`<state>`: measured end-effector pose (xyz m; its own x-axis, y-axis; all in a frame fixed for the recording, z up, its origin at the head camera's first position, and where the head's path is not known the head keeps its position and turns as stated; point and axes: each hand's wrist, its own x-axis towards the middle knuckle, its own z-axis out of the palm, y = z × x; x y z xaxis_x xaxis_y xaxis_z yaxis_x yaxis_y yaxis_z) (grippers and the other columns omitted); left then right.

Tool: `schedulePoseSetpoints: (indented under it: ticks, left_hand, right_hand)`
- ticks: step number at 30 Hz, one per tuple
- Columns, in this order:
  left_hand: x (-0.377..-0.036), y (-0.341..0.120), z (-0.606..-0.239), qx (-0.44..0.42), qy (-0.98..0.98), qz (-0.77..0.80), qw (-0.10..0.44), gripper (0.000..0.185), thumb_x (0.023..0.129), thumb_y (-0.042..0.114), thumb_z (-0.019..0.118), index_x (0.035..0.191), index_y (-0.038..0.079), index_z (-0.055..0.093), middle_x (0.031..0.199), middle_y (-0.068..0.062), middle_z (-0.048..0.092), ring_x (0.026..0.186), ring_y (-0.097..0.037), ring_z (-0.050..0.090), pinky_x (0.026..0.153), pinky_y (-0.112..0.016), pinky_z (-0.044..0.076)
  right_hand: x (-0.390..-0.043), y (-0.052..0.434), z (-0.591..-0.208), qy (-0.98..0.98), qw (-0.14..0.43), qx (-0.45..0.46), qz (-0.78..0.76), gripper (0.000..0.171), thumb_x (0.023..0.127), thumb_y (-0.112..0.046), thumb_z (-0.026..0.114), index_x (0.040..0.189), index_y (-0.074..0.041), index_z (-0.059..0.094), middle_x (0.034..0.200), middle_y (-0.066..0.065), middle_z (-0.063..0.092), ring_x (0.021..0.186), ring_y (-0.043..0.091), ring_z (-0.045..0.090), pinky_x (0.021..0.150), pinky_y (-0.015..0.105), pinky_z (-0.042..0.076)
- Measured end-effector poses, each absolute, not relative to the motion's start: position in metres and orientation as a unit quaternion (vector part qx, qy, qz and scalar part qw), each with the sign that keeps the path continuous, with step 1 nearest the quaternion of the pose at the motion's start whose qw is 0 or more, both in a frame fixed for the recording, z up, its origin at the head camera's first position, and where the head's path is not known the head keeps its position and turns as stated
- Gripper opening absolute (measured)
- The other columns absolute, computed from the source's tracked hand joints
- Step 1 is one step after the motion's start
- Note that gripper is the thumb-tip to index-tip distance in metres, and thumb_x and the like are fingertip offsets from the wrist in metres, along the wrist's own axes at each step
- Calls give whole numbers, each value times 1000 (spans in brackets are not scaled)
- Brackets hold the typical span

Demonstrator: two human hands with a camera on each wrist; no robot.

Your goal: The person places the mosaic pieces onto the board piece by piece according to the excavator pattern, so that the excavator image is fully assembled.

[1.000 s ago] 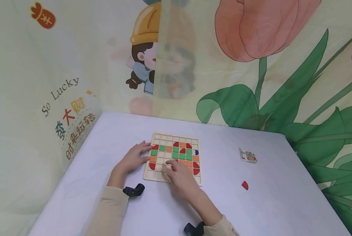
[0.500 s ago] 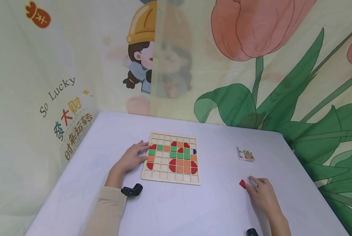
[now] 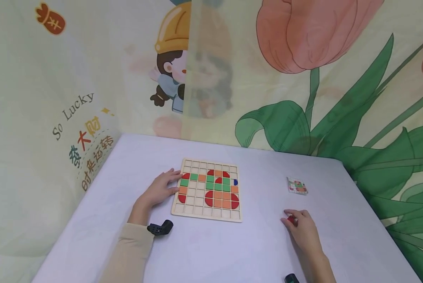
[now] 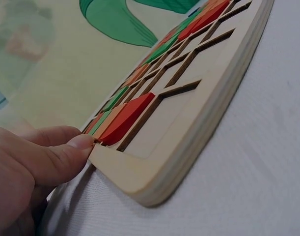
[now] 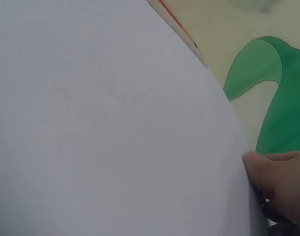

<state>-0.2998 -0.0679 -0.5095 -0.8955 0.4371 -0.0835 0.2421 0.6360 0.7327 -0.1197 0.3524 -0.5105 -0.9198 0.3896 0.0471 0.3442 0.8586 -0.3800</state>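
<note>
R hand (image 3: pixel 303 230) sits on the white-covered counter (image 3: pixel 232 255), fingers (image 3: pixel 288 221) curled and clamped on a small red wooden puzzle piece (image 3: pixel 292 220), which peeks out at the fingertips. Just beyond those fingers lies a small printed pattern card (image 3: pixel 298 186), apart from them. Well to their left is the square wooden grid board (image 3: pixel 207 211), partly filled w/ red, green and orange tiles. L hand (image 3: pixel 158 191) rests flat at the board's left edge, fingers (image 4: pixel 66 147) straight and together, tips touching the rim by a red tile (image 4: pixel 126 118). A beige sleeve (image 3: pixel 130 251) covers the L forearm.
</note>
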Motion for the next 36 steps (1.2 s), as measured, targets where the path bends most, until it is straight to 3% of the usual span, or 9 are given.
schedulePoseSetpoints:
  ticks: [5,10,14,20,26,36]
  left_hand:
    - [-299,-67,-510,189,896,382,127,53,89,16,64,139,12,49,154,-5,34,147,-30,15,120,-52,10]
    - [-300,-69,-511,184,896,384,126,53,89,16,65,139,13,49,154,-5,34,147,-30,15,119,-53,10]
    - [-300,-69,-512,186,897,381,127,53,88,16,65,139,13,49,154,-5,34,147,-31,16,119,-54,11]
    - [-301,-69,-513,185,895,387,121,53,88,16,66,138,13,50,153,-3,36,147,-28,16,120,-51,11]
    - [-300,-67,-515,197,895,384,117,52,88,17,65,138,14,51,153,-3,36,147,-29,18,119,-54,12]
    - [-300,-71,-511,200,897,378,116,50,89,17,64,138,14,51,153,-4,36,146,-30,19,118,-55,13]
  right_hand:
    - [-130,338,-511,-961,89,-170,199,23,83,-16,73,102,-6,67,95,12,62,80,22,56,68,34,50]
    - [-152,318,-505,-951,46,-155,262,23,81,-16,75,101,-8,68,88,6,65,77,18,53,65,26,44]
    - [-174,285,-497,-940,35,-129,314,16,83,-13,73,99,-10,71,89,3,68,79,16,55,70,24,49]
    - [-204,208,-484,-937,0,-5,348,15,86,-14,69,101,-15,72,97,-1,70,87,12,62,79,28,56]
    - [-221,145,-482,-939,-27,116,321,19,90,-18,65,108,-19,72,98,-5,70,85,8,59,75,21,53]
    - [-231,117,-490,-949,-48,111,291,18,89,-24,67,104,-20,76,93,-7,73,82,5,60,70,17,49]
